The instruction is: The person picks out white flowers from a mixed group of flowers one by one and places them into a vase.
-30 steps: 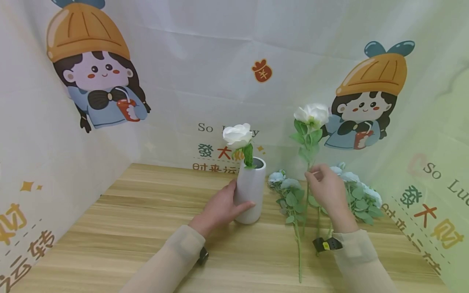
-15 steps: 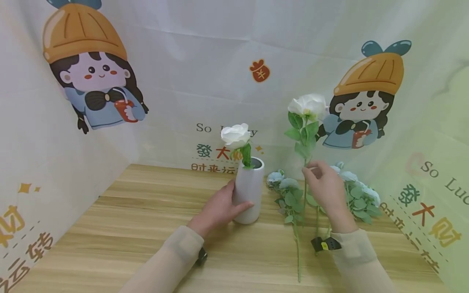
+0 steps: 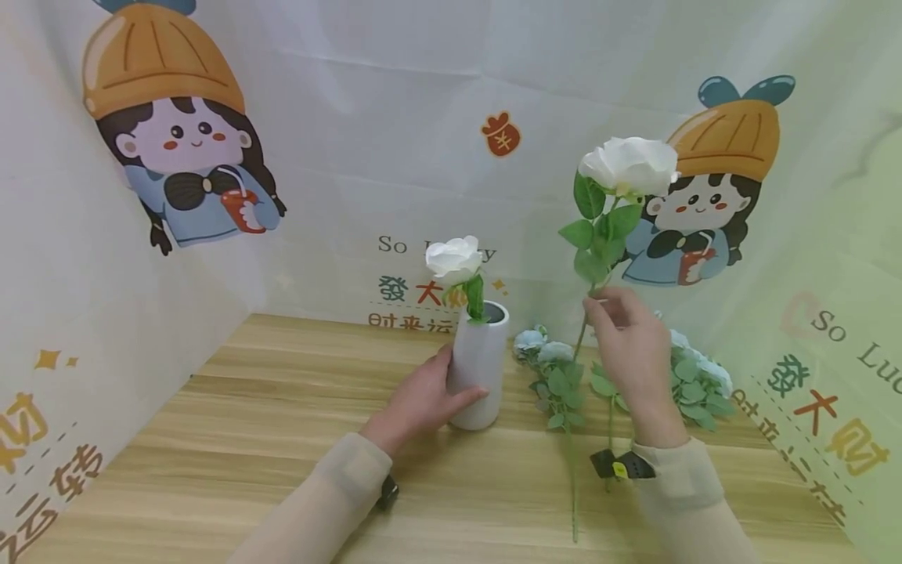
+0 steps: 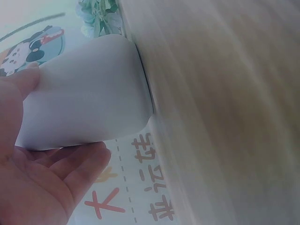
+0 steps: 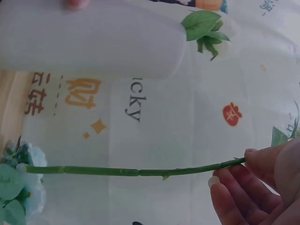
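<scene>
Surface [image 3: 247,407], wood-grained; pale cloth [image 3: 366,141], hung behind it, on which two orange-hatted cartoon figures [image 3: 165,66], a red pouch [image 3: 501,135] and lettering [image 3: 393,289] are printed.

I'm holding a smooth, matt vase [image 3: 479,356], ceramic-looking, plus a plastic-looking stem [image 5: 103,171], jointed and nubby. Its petals [image 3: 627,166] are looking like thin cloth. Tabletop [image 3: 282,392] is showing wood grain, low sheen; backdrop [image 3: 373,125] is hanging as creased cloth; my sleeves [image 3: 324,493] are reading matt fabric.

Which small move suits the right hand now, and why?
The right hand should probably lift its white rose higher: the stem reaches well below the top of the white vase, while the left hand grips the vase, another white rose already inside.
</scene>
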Motion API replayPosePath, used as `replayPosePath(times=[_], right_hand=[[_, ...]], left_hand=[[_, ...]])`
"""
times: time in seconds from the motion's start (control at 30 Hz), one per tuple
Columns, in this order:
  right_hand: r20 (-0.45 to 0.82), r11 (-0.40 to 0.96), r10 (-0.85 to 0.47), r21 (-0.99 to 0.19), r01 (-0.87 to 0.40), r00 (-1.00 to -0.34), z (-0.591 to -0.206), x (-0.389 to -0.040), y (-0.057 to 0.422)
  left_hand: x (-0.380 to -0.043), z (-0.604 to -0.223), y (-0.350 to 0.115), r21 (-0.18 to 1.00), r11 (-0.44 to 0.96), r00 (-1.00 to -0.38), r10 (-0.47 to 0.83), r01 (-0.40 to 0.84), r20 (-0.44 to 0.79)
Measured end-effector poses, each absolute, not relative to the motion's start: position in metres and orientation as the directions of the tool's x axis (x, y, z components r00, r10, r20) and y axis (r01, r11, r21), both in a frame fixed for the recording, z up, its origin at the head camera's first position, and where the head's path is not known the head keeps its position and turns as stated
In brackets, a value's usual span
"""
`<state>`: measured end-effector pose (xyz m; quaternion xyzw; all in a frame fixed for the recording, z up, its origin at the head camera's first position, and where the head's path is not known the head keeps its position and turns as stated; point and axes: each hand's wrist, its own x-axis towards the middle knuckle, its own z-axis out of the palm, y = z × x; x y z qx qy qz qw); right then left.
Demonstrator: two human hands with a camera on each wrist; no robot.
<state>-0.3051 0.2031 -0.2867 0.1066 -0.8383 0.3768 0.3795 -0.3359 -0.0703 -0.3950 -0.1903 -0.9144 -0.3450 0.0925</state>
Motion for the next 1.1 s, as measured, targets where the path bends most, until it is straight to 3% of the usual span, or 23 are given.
replayPosePath(times=[0.53,0.83,1.1], right_hand=[[0.82,0.479,0.139,-0.547,-0.687,-0.555,-0.272,-0.306,0.171],[0.908,0.281,0.161,-0.417,-0.864,-0.386,-0.253,-0.279,0.154],[0.93,0.205,0.185,-0.354,-0.913,-0.319,-0.254,-0.277,0.147]], left_hand=[[-0.336,-0.395,-0.071,0.598,0.679,-0.904,0.298,0.426,0.307],[-0.335,-0.394,-0.071,0.601,0.69,-0.915,0.284,0.403,0.288],[-0.335,-0.393,-0.07,0.603,0.688,-0.914,0.284,0.404,0.289]])
